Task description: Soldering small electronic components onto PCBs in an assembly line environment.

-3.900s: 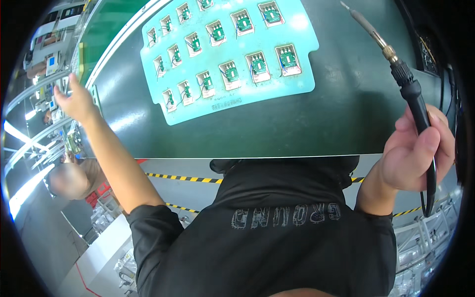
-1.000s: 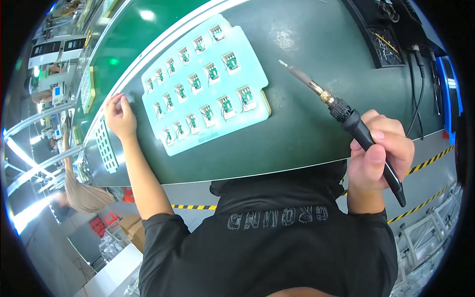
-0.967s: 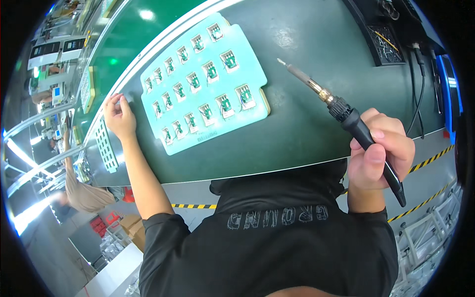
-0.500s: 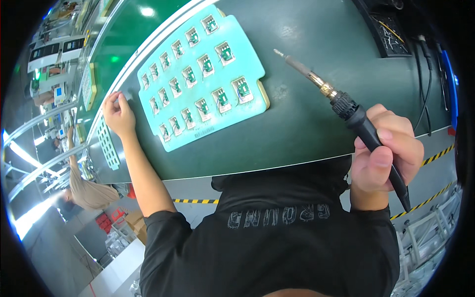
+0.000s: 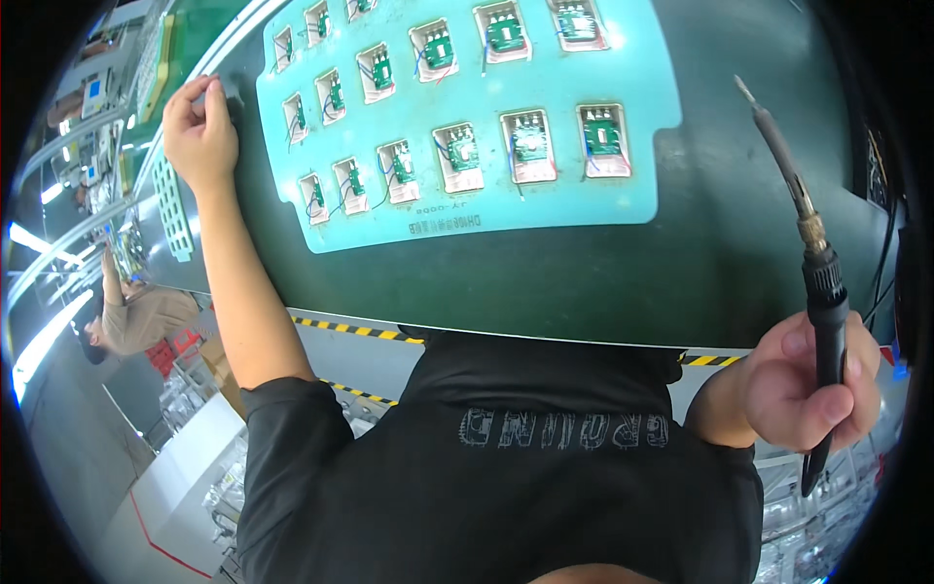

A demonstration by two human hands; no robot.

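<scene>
In my right hand (image 5: 812, 389) is a soldering iron (image 5: 825, 282), gripped by its black handle. Its thin metal tip points up and away, to the right of a turquoise tray (image 5: 545, 86) and apart from it. Rows of pockets in the tray each hold a small green circuit board (image 5: 603, 136) in a whitish housing, several with thin red or blue wires. Beyond the tray's left edge, my left hand (image 5: 201, 136) has its fingers curled in by the bench's pale rail; whatever they may hold is hidden.
The tray lies on a dark green bench top (image 5: 486, 292). A smaller turquoise rack (image 5: 173, 209) with holes is left of my left forearm. Dark cables (image 5: 885, 253) run at the right edge. Another person (image 5: 146, 316) works farther left.
The view has shifted, and the tray now looks larger and closer. My right hand has swung the soldering iron more upright and farther right. My left hand's fingers stay curled.
</scene>
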